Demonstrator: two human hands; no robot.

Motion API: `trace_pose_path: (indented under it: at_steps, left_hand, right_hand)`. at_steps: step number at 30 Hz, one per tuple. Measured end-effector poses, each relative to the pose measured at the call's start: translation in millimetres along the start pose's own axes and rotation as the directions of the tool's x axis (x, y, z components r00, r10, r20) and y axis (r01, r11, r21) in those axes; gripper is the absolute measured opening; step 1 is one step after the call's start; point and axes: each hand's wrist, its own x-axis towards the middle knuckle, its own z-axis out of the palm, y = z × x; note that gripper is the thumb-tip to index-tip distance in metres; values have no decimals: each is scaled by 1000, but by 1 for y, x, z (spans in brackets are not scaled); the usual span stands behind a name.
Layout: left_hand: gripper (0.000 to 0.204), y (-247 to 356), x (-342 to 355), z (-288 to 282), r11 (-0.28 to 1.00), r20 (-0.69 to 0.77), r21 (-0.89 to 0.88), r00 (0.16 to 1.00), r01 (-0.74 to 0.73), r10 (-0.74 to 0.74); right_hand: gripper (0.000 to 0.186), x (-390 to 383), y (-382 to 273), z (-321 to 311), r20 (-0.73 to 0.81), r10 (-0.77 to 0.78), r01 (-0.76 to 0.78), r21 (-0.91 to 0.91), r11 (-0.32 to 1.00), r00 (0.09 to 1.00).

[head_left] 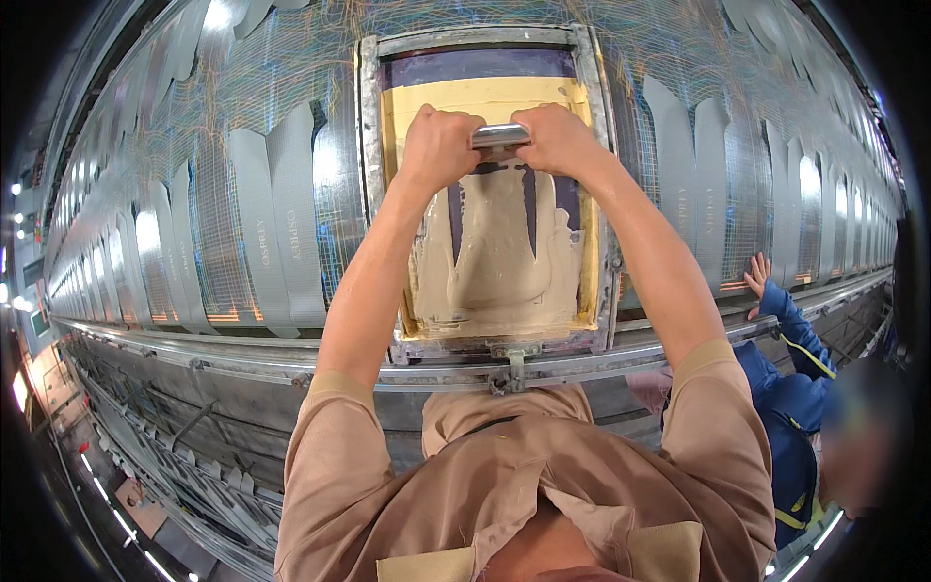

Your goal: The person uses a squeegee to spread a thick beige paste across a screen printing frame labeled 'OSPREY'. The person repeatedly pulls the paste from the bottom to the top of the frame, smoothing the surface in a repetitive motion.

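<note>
My left hand and my right hand are closed around the two ends of a squeegee, whose shiny metal bar shows between my fists. Its lower edge is hidden by my hands. It is over the far part of a screen printing frame with a worn metal border and yellow tape around the inside. Thick beige-grey ink covers much of the near mesh, with dark purple patches showing through.
Grey cut pieces with pale printing lie in rows on a long line-marked table to both sides. A metal rail with a clamp runs along the near edge. At right, another person in a blue jacket rests a hand on the table.
</note>
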Motion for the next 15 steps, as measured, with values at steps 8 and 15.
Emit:
trace_pose_path:
  at_steps: [8,15]
  left_hand:
    - [9,40,-79,16,996,-60,-49,996,-73,70]
    - [25,95,-171,14,998,-160,3,985,-69,68]
  right_hand:
    - [15,-80,-29,33,-76,-86,87,9,996,993]
    - [53,-177,-74,66,-115,-88,99,86,991,989]
